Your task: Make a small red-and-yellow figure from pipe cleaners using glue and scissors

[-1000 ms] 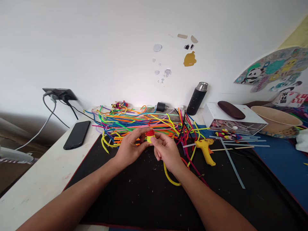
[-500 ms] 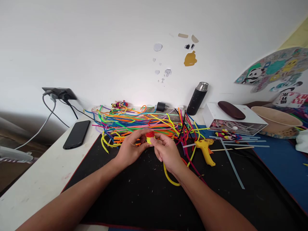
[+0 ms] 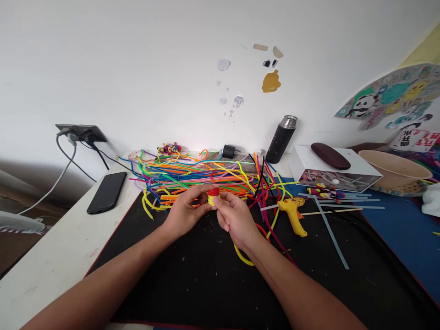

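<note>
- Piece (image 3: 213, 195), red over yellow, held up above black mat (image 3: 202, 284), at near edge of coloured stems (image 3: 202, 170).
- Left hand (image 3: 185, 208): fingers curled, thumb and fingertips closed on left side of piece.
- Right hand (image 3: 237, 219): nearly closed, thumb pressed against yellow part, other fingers folded in.
- Beside right wrist: yellow loop (image 3: 242, 260), partly hidden.
- Rightward: yellow glue gun (image 3: 294, 215), lying down, pale stick poking from left end; translucent strips (image 3: 332, 233) just beyond.
- Farther out: phone (image 3: 107, 192) at left; black bottle (image 3: 281, 141) near wall (image 3: 154, 68); dark case (image 3: 330, 156) on white box (image 3: 304, 158) at right.
</note>
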Motion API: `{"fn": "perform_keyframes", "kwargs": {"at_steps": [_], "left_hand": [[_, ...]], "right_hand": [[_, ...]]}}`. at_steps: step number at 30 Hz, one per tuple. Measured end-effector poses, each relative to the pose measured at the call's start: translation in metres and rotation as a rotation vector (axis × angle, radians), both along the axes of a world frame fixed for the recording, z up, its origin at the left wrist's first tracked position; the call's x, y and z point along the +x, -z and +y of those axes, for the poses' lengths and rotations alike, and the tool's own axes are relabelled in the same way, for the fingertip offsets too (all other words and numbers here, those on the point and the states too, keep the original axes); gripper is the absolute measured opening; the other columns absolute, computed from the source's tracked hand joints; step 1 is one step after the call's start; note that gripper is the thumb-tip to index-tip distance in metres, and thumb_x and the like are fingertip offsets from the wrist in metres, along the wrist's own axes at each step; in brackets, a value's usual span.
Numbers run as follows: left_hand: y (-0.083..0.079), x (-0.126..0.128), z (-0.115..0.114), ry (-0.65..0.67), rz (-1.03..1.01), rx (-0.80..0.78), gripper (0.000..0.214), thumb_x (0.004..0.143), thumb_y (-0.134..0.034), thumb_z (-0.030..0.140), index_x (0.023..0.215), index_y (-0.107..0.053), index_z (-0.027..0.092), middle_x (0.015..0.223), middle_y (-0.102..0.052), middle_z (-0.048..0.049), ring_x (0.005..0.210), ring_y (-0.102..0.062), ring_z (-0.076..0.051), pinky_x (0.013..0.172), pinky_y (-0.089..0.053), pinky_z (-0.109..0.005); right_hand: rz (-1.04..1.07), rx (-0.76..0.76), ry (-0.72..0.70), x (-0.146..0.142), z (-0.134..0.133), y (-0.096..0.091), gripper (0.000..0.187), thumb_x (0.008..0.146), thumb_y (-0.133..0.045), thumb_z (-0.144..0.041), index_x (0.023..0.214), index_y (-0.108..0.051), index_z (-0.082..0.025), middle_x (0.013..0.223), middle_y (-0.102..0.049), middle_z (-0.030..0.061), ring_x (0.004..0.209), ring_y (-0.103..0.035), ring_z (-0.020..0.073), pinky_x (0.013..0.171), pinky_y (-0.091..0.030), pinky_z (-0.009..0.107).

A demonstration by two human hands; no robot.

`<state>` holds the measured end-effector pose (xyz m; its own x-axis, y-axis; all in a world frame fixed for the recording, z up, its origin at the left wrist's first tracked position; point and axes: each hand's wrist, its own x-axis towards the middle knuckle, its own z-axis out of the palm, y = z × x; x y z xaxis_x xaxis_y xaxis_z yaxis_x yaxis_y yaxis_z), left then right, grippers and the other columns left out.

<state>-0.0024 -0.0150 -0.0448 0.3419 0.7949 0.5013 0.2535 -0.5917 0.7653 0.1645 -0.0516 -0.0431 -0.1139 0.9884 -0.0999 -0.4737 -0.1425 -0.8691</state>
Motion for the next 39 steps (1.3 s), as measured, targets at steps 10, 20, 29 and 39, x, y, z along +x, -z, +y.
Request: {"fn": "perform_keyframes", "kwargs": {"at_steps": [10, 20, 29, 39], "left_hand": [[-0.007, -0.001, 0.0, 0.026, -0.048, -0.007, 0.039, 0.09, -0.08, 0.039, 0.125, -0.074, 0.022, 0.071, -0.054, 0.0043, 0.066, -0.052, -0.013, 0.069, -0.048, -0.027], [-0.007, -0.001, 0.0, 0.055, -0.023, -0.098, 0.043, 0.091, -0.077, 0.043, 0.128, -0.071, 0.021, 0.073, -0.051, 0.0043, 0.068, -0.05, -0.014, 0.069, -0.047, -0.027], [-0.019, -0.001, -0.003, 0.233, -0.133, -0.498, 0.065, 0.082, -0.082, 0.057, 0.13, -0.066, 0.017, 0.103, -0.072, -0.0092, 0.09, -0.066, -0.024, 0.084, -0.053, -0.036], [-0.038, 0.005, -0.009, 0.209, -0.157, -0.579, 0.041, 0.081, -0.084, 0.05, 0.104, -0.074, 0.018, 0.103, -0.079, -0.0078, 0.099, -0.073, -0.028, 0.091, -0.055, -0.038]], "right_hand": [[0.034, 0.008, -0.183, 0.007, 0.0, -0.008, 0.042, 0.084, -0.081, -0.055, 0.093, -0.06, -0.019, 0.043, -0.041, -0.0133, 0.033, -0.034, 0.006, 0.036, -0.018, 0.02], [-0.055, 0.073, -0.126, 0.008, 0.002, -0.003, 0.04, 0.084, -0.08, -0.053, 0.09, -0.063, -0.017, 0.046, -0.041, -0.0133, 0.031, -0.028, 0.0031, 0.034, -0.015, 0.02], [-0.111, 0.095, -0.07, 0.01, 0.004, -0.006, 0.041, 0.083, -0.081, -0.052, 0.094, -0.066, -0.016, 0.048, -0.044, -0.0124, 0.03, -0.028, 0.0025, 0.033, -0.013, 0.021], [-0.181, 0.113, -0.108, 0.01, 0.0, -0.01, 0.04, 0.082, -0.081, -0.049, 0.097, -0.062, -0.018, 0.045, -0.044, -0.014, 0.03, -0.031, 0.0046, 0.035, -0.017, 0.02]]}}
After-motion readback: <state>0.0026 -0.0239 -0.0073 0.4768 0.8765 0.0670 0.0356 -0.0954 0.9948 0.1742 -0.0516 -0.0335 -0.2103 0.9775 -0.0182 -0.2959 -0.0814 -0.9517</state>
